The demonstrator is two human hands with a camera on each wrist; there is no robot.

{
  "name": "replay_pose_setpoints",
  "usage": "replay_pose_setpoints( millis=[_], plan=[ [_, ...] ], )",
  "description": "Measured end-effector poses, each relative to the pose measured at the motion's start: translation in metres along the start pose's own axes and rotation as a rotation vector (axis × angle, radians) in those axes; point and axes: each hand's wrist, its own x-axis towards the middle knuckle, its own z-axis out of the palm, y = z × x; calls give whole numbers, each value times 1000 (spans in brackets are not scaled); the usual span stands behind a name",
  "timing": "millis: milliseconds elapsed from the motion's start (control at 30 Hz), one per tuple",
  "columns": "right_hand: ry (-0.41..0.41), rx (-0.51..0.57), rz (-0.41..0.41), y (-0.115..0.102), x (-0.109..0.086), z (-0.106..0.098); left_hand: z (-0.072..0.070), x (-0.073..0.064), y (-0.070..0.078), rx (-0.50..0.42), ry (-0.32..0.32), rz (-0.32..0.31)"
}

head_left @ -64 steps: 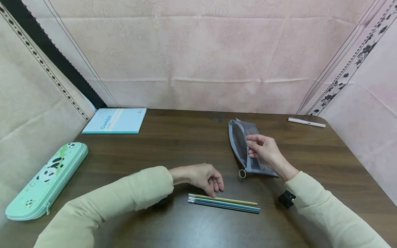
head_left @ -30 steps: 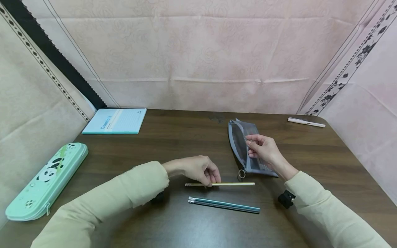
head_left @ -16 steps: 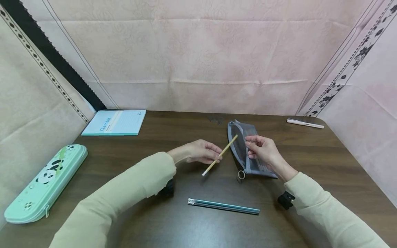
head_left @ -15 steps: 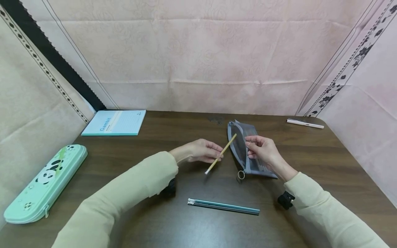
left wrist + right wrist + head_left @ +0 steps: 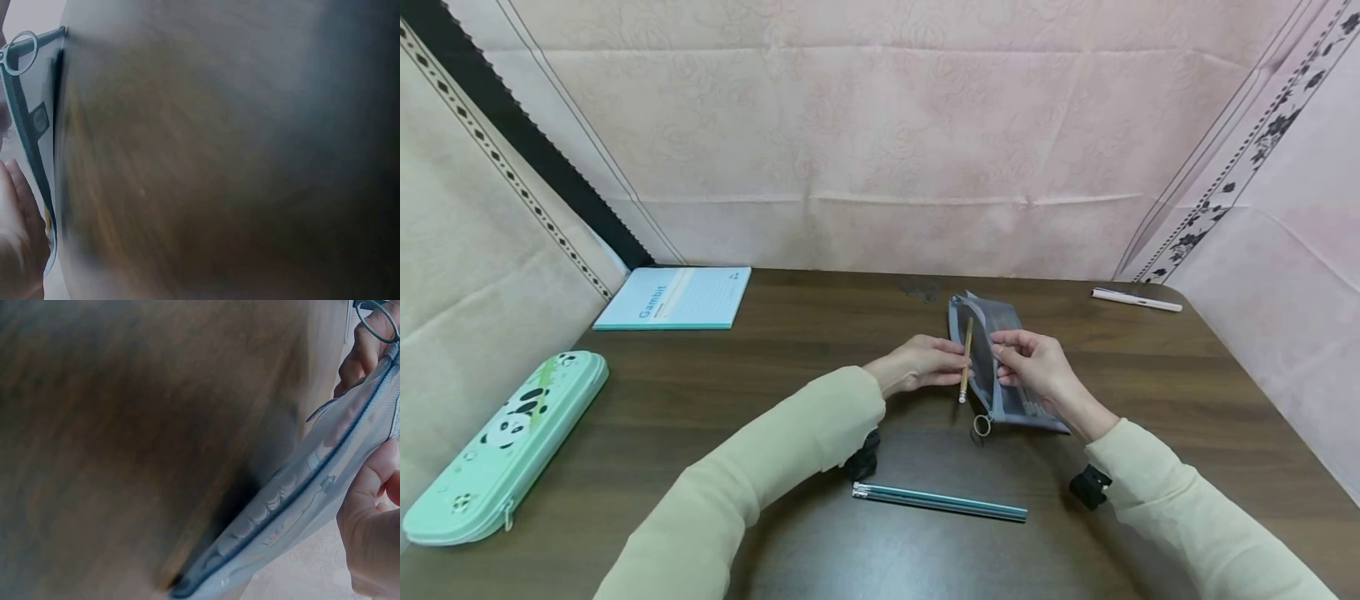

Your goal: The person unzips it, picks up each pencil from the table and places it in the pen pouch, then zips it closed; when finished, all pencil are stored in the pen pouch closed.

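My left hand (image 5: 925, 363) pinches a yellow pencil (image 5: 966, 358) at the mouth of a grey-blue mesh zip pouch (image 5: 1026, 407). The pencil stands nearly lengthwise in the head view, its eraser end toward me and its far end over the pouch opening. With thumb and fingers, my right hand (image 5: 1032, 363) grips the pouch's right edge and keeps the mouth spread. A ring pull (image 5: 982, 426) hangs at the near end of the zip. In the right wrist view the right hand (image 5: 372, 519) is at the pouch's edge. Several blue-green pencils (image 5: 940, 502) lie side by side nearer me.
A mint panda-print pencil case (image 5: 508, 450) lies at the left. Behind it is a light blue notebook (image 5: 673, 298). A white pen (image 5: 1137, 300) rests at the far right of the wooden table (image 5: 820, 308). Patterned cloth (image 5: 880, 150) hangs behind the table and at both sides.
My left hand has taken the yellow pencil from beside the others, lifted it, turned it and carried it right to the pouch mouth. The right hand has stayed on the pouch.
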Motion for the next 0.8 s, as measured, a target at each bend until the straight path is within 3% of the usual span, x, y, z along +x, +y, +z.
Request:
replay_pose_setpoints(
  millis=[467,633,800],
  plan=[
    [-25,-17,27,-3,0,3,26,17,1,-27,113,48],
    [-28,-6,21,-2,1,3,26,19,-2,-34,108,58],
    [-23,-8,8,-1,1,3,21,13,-1,-29,83,55]
  ],
)
